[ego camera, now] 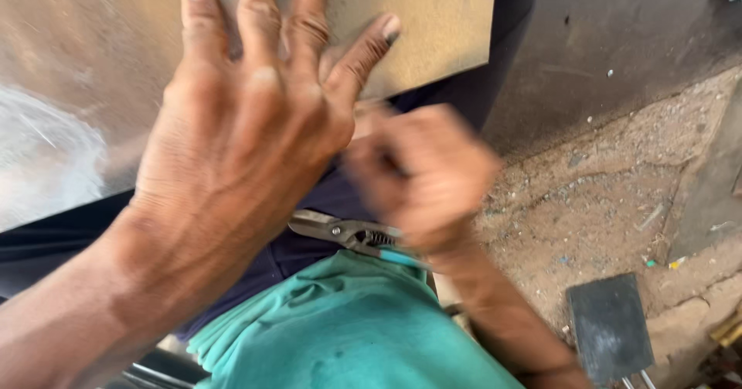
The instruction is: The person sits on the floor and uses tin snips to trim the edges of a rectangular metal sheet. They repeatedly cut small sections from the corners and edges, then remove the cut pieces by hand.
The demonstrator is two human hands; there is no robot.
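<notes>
Bare dirt floor (610,196) fills the right of the frame. We brace the metal sheet (77,72) at upper left with our left hand (247,134), fingers spread flat. Our right hand (421,176), blurred, appears closed at the sheet's lower edge; its contents cannot be told. Tin snips (352,234) rest on our lap at centre. Judged step: holding the sheet steady; next calls for firm pressure.

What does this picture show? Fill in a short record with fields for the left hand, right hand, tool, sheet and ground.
Left hand: left hand pressed flat, fingers spread, on the metal sheet
Right hand: right hand blurred, closed near the sheet's lower edge; what it grips cannot be told
Tool: tin snips with a blue handle, lying on the lap by the green shirt
Sheet: flat, dull brownish, with a pale shiny patch at left
Ground: sandy dirt ground, with a dark flat block
</notes>
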